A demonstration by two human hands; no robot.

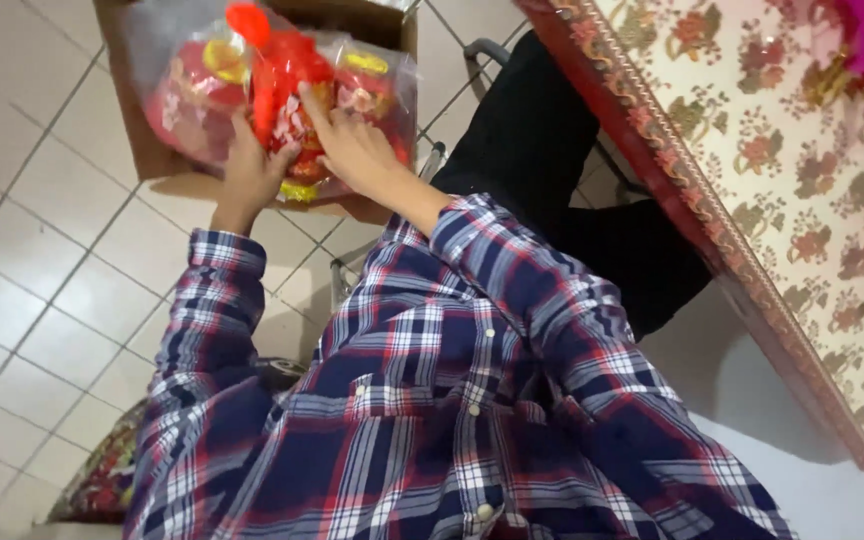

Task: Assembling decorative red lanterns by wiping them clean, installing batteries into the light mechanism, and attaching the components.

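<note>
Both of my hands reach down to my left into a cardboard box (152, 150) on the tiled floor. The box holds clear plastic bags (192, 80) of red and yellow ornaments. My left hand (252, 165) grips a red ornament bundle (287, 85) from below. My right hand (352, 145) lies flat on the same bundle from the right, fingers spread over it. Both arms wear a blue, red and white plaid shirt.
A table with a floral cloth and red patterned edge (712, 230) runs along the right. My legs in black trousers (542, 140) sit beside it, on a metal-framed chair (482, 50). White floor tiles (22, 250) fill the left side.
</note>
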